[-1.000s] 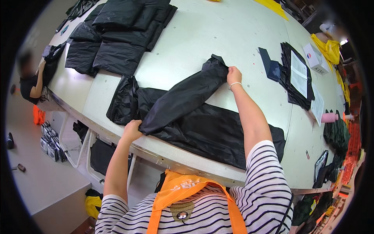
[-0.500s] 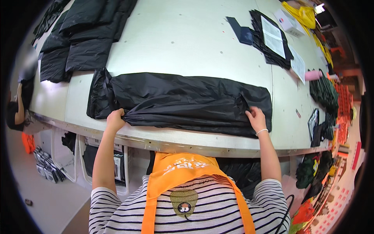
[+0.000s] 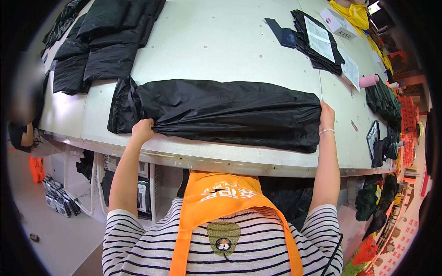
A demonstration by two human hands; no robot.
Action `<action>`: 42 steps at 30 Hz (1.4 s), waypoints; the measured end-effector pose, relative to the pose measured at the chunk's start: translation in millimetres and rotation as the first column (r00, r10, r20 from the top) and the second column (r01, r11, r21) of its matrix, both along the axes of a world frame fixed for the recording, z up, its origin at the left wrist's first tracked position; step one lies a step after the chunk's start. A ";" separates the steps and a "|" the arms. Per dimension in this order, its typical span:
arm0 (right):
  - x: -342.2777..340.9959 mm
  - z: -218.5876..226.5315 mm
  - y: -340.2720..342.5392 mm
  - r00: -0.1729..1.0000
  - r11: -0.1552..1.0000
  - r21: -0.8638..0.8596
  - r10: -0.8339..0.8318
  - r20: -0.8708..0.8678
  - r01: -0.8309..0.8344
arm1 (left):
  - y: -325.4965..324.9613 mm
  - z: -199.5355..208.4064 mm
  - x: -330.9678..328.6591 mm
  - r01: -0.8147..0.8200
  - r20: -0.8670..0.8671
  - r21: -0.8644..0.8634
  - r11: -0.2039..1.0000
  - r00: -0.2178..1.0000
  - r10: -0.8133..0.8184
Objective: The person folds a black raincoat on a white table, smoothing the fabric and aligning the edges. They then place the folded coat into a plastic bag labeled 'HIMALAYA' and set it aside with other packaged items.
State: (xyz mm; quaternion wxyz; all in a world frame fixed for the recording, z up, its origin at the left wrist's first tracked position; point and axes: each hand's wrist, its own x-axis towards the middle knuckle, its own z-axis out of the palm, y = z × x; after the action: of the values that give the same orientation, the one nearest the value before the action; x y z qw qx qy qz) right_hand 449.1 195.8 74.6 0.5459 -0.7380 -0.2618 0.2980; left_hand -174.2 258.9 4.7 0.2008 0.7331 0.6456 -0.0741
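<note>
A long folded piece of thin black fabric, shiny and creased, lies along the near side of a pale table. My left hand is closed on its near edge, towards the left, where the fabric bunches. At the right end, my right hand grips the fabric's edge, and taut creases run from there across the piece. A gathered, doubled-over part stands up at its left end. How many layers lie inside the fold is hidden.
Folded black pieces are stacked at the far left. Papers lie on black fabric at the back right, near a white box and a pink thread cone. White crates stand below the table edge. Another person is at left.
My right hand has moved right and away from me, from the top of the fabric to its right end, pulling it straighter. My left hand keeps its grip.
</note>
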 end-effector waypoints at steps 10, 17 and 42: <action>-32.0 51.0 -100.3 0.774 0.983 0.026 0.126 0.621 -0.180 | 0.7 32.9 -9.3 0.248 0.200 0.356 0.901 0.922 -0.333; -67.8 237.3 -196.3 0.139 0.829 0.559 -0.551 0.823 -0.020 | 34.8 83.5 -28.6 0.077 0.400 0.630 0.772 0.821 -0.408; 63.6 -38.8 -4.8 0.873 0.899 -0.430 0.277 0.401 -0.087 | 29.1 68.3 139.2 -0.058 0.262 0.530 0.846 0.960 -0.098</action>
State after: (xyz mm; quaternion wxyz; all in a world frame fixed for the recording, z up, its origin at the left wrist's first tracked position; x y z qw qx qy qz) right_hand 512.7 191.0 35.7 0.2765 -0.8536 -0.3851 0.2159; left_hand -35.0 288.1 72.9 0.0777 0.7697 0.5980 0.2096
